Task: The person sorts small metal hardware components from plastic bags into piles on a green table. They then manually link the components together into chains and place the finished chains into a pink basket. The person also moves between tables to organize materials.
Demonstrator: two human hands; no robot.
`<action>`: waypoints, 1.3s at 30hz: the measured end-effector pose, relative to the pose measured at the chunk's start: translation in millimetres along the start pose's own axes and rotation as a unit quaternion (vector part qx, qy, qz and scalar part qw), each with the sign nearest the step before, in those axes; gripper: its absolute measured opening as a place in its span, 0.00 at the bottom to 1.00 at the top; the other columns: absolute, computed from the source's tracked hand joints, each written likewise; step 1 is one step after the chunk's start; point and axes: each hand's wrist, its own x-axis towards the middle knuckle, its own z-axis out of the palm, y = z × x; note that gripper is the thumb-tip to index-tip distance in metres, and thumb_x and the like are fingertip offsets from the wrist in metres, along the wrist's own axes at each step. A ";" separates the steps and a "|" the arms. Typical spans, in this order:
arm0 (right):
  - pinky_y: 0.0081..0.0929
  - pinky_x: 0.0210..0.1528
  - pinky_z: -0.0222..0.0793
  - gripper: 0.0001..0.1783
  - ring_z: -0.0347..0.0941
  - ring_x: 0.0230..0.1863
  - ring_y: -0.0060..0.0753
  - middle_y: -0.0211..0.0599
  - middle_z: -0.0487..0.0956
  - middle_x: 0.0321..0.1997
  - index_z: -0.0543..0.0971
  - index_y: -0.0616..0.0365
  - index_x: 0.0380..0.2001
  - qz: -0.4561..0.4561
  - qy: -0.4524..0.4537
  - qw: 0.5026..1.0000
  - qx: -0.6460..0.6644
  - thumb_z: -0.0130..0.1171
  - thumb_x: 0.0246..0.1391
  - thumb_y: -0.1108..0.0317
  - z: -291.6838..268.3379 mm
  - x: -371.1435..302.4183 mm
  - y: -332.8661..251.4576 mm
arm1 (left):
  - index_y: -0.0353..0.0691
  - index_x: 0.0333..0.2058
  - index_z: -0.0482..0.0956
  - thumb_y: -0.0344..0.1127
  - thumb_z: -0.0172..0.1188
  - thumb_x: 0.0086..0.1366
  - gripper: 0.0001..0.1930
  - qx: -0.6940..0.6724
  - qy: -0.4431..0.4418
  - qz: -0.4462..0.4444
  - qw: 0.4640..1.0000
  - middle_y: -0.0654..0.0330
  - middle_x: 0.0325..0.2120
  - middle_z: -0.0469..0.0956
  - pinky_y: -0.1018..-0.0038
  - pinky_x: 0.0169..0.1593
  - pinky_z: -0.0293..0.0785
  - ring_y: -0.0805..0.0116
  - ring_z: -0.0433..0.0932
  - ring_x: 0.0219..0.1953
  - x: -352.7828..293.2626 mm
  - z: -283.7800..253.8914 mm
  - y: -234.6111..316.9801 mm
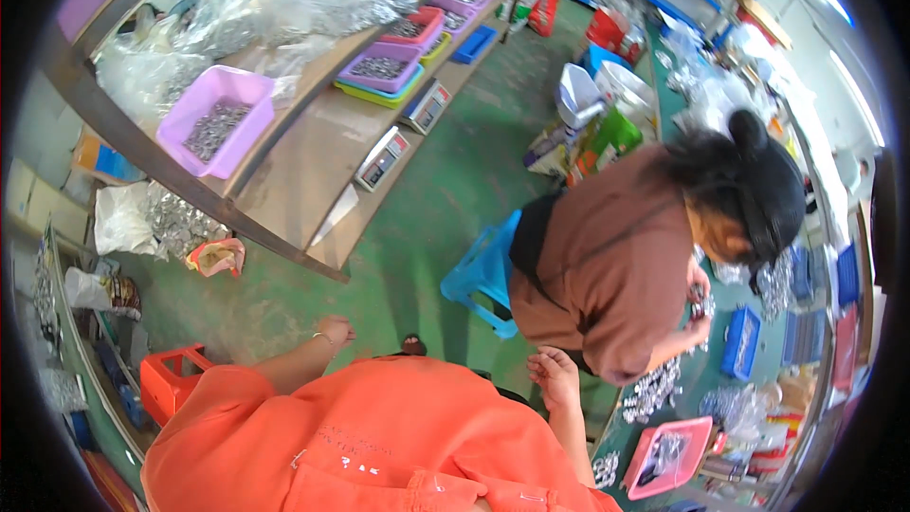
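Observation:
My left hand (334,330) is lifted over the green floor with its fingers curled in and nothing visible in it, near an orange stool (169,379). My right hand (555,372) holds nothing, its fingers slightly apart, just beside the edge of the green worktable (706,374). Small piles of shiny metal parts (654,389) lie on that table a little to its right, and a pink tray (668,460) with more parts sits below them. My orange top fills the lower middle.
A co-worker in a brown top (607,265) sits on a blue stool (483,270), both hands on small parts. A wooden bench (313,166) at left carries purple trays of metal parts (213,123) and two scales (381,159). Blue trays (739,341) sit at right.

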 end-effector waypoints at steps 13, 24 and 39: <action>0.22 0.30 0.67 0.09 0.72 0.31 0.25 0.35 0.76 0.33 0.73 0.61 0.38 -0.020 -0.102 0.992 -0.072 0.49 0.54 0.71 114.3 109.4 -72.8 | 0.39 0.45 0.70 0.34 0.59 0.52 0.20 0.244 -0.069 0.233 0.939 0.52 0.32 0.77 0.67 0.39 0.72 0.60 0.76 0.35 35.0 26.9 157.8; 0.25 0.33 0.68 0.12 0.72 0.30 0.26 0.37 0.78 0.27 0.77 0.64 0.33 0.014 -0.136 0.915 -0.381 0.51 0.50 0.67 126.0 242.1 -50.9 | 0.37 0.45 0.70 0.36 0.61 0.51 0.22 0.393 -0.128 0.250 0.876 0.53 0.32 0.78 0.70 0.40 0.73 0.62 0.77 0.35 112.8 49.3 263.0; 0.36 0.44 0.67 0.17 0.73 0.40 0.49 0.50 0.77 0.35 0.78 0.61 0.34 -0.053 0.121 0.922 -0.364 0.51 0.50 0.59 177.4 280.7 -87.7 | 0.40 0.40 0.76 0.34 0.58 0.49 0.16 0.606 -0.183 0.387 0.670 0.50 0.39 0.76 0.68 0.49 0.69 0.56 0.74 0.44 204.2 204.1 485.8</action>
